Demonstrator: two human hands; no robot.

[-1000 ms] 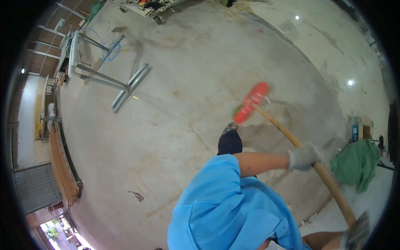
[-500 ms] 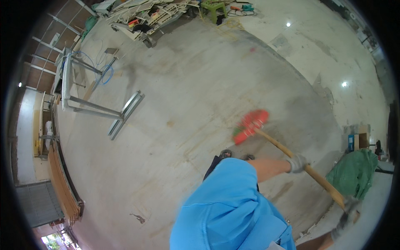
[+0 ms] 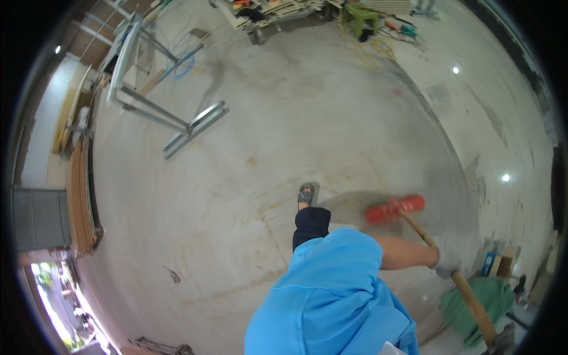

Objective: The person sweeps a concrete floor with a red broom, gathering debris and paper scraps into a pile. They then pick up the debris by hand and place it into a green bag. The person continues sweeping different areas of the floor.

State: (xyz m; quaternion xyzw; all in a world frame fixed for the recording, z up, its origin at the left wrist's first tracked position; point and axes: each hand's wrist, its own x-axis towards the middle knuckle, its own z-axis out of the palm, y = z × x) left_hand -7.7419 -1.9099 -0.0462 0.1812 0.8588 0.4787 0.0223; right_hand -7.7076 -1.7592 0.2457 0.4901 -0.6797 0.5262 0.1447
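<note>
A broom [image 3: 473, 303] with a thick wooden handle slants across the lower right. Its wide red head [image 3: 395, 209] is at the floor, a little blurred, to the right of my sandalled foot. My left hand [image 3: 448, 262], in a grey glove, is wrapped round the middle of the handle, with my arm reaching across from a blue sleeve. Close to the handle's upper end, my gloved right hand [image 3: 503, 342] grips the wood, partly lost in the dark rim of the picture.
A metal frame on feet [image 3: 195, 129] stands at the far left. Far off are a loaded trolley [image 3: 284, 18] and a green stool [image 3: 361, 21]. A green sack [image 3: 479, 307] lies beside the handle at right. Brown boards [image 3: 80, 198] lean along the left side.
The broom head has swung right and nearer to me, and both hands have shifted lower in the picture. One foot has stepped forward. The view has turned, so the surroundings have shifted.
</note>
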